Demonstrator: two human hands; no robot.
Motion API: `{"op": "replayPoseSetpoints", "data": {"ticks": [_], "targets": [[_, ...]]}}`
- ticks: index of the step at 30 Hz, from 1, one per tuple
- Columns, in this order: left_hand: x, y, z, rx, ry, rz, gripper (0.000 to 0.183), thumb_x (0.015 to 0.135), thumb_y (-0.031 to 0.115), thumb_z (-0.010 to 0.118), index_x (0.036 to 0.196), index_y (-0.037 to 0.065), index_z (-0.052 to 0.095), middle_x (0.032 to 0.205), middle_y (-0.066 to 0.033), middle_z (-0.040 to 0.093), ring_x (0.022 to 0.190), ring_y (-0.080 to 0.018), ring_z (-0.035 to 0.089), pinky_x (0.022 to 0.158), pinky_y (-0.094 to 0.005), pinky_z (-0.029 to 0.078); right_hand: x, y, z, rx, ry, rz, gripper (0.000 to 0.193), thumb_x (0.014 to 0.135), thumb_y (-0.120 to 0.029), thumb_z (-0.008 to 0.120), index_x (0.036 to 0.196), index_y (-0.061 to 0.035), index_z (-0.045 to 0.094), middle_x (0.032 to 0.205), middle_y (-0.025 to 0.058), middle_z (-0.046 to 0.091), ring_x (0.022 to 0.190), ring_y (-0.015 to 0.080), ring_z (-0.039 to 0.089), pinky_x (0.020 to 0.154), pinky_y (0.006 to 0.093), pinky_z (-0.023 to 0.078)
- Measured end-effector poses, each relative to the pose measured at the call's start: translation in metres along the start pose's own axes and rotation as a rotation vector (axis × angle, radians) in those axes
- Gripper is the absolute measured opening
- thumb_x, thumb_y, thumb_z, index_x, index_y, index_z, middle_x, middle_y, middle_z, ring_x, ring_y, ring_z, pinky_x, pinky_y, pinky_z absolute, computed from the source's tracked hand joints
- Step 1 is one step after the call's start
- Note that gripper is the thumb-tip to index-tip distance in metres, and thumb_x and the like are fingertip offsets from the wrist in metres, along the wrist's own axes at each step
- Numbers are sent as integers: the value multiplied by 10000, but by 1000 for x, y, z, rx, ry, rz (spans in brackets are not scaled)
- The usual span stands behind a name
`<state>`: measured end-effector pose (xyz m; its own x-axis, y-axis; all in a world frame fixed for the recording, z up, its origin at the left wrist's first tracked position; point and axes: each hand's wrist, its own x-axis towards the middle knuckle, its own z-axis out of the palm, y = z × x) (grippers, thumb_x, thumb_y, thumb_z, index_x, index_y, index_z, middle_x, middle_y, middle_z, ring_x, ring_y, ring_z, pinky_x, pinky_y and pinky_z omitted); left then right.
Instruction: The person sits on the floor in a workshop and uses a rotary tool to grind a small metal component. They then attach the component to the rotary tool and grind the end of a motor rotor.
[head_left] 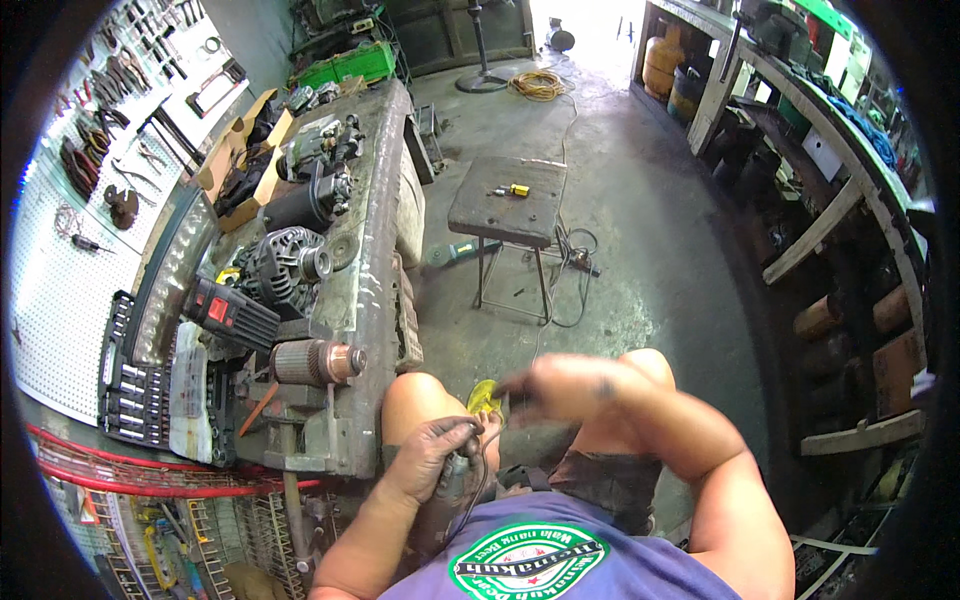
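My left hand (432, 458) is closed round a small grey cylindrical metal part (455, 476), held above my lap. A dark cord (490, 462) loops up beside that part and runs down against my shirt. To the right, above my bent knee, my right hand (565, 387) is smeared by motion. Its fingers look dark and blurred, so whether they hold anything does not show. Beneath the hands, a yellow slipper (482, 394) shows at my foot.
At left, the workbench (372, 290) carries a copper-wound armature (318, 362) on a vise, an alternator (285, 262) and a socket set (135, 390). Ahead, a stool (510, 210) bears a yellow-handled screwdriver (516, 190); a green angle grinder (460, 251) lies beside it. Wooden shelving (850, 200) lines the right.
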<state>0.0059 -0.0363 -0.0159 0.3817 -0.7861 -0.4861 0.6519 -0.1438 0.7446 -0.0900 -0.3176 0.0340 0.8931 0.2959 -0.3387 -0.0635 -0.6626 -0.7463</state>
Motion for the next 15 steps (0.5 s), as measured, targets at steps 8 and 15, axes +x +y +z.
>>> {"op": "replayPoseSetpoints", "data": {"ticks": [8, 15], "targets": [[55, -24, -28, -17, -171, -184, 233, 1088, 209, 670, 1197, 17, 747, 919, -40, 735, 834, -160, 720, 773, -300, 592, 166, 142, -147, -251, 801, 290, 281, 963, -180, 690, 1203, -69, 784, 1146, 241, 761, 1105, 410, 732, 989, 478, 579], [72, -25, -41, 274, -131, -43, 368, 1076, 286, 689, 1251, -30, 757, 999, -47, 745, 958, -157, 656, 926, -322, 515, 260, 200, -202, -648, 760, 466, 267, 909, -113, 698, 1152, -84, 805, 1340, 229, 658, 1186, 424, 702, 1017, 486, 586]]}}
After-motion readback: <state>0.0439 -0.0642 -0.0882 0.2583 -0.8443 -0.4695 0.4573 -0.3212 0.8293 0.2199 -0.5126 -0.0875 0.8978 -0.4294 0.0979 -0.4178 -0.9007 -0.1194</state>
